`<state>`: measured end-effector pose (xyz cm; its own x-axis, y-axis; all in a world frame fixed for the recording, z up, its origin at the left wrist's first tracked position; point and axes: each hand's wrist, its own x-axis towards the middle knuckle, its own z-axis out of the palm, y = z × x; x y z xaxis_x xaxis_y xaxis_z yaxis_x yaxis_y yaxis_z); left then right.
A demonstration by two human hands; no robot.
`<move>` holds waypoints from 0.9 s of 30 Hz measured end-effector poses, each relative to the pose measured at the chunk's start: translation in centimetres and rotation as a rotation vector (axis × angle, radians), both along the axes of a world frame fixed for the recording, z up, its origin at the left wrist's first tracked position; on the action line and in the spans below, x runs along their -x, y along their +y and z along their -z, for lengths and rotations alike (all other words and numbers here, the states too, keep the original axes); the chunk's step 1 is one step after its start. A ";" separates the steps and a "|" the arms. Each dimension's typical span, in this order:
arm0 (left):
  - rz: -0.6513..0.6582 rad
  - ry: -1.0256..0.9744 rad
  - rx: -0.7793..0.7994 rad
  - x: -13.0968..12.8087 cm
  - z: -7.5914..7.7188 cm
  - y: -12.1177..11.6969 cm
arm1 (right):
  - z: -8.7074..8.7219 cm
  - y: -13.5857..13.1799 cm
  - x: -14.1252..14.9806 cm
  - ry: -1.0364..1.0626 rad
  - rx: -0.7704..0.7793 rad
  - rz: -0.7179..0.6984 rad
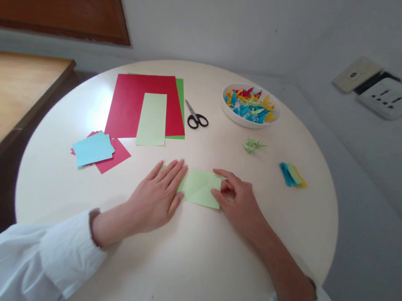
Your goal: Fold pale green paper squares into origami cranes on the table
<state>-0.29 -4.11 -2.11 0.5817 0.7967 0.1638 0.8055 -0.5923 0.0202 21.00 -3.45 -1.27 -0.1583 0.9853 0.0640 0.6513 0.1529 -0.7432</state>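
Flat on the white table, a light green piece of paper [203,188] lies in front of me. My right hand [237,200] has its right edge, with thumb and forefinger resting on the sheet. More light green paper [182,184] shows under my left hand [159,190], which is laid flat with its fingers stretched out. A thin line runs between the two green parts; whether they are joined I cannot tell. Beyond my right hand sits a small bunch of folded light green paper cranes [252,146].
Red [128,102] and green sheets lie at the back left under a light green strip [153,119]. Beside them are scissors [195,119]. Blue squares [93,149] top red ones at left. A white bowl [239,120] holds colourful cranes; folded papers [292,175] lie right.
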 end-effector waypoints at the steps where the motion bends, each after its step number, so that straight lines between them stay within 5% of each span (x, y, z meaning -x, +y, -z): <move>1: 0.001 0.000 0.001 0.0 0.0 0.0 | 0.0 0.0 0.0 -0.001 -0.002 0.003; 16: 0.004 0.005 0.022 0.0 -0.1 0.0 | -0.6 -0.1 0.0 0.036 0.068 0.003; 27: -0.078 -0.105 0.005 0.5 0.7 1.2 | -0.1 0.4 -0.6 0.263 0.032 0.140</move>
